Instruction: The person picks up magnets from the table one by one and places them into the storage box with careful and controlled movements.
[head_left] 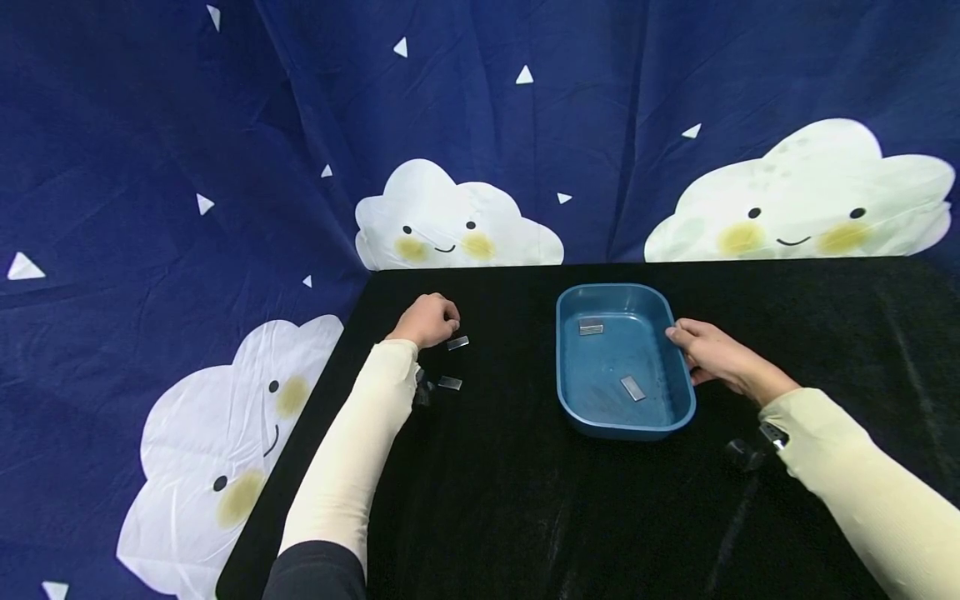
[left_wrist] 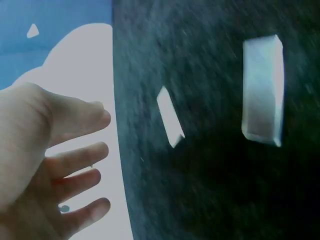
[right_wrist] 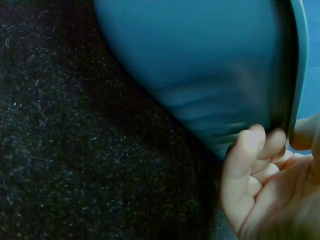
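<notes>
My right hand [head_left: 712,354] grips the right side of a blue plastic basin [head_left: 606,360], thumb at the rim and fingers curled against the outer wall. In the right wrist view the basin's outer side [right_wrist: 200,55] fills the upper part. Inside it lie a small clear rectangular block [head_left: 632,388] and, farther back, what looks like a pair of such blocks [head_left: 591,326]. My left hand [head_left: 427,321] hovers over the table's left part, fingers loosely bent and holding nothing. Just beside its fingertips is a clear block [head_left: 458,342]; another clear block [head_left: 450,382] lies nearer me.
A black cloth-like surface covers the table [head_left: 510,500]. Behind it and along its left edge hangs a dark blue curtain [head_left: 480,100] with white smiling clouds and small triangles. Dark wrist-worn devices sit by both cuffs.
</notes>
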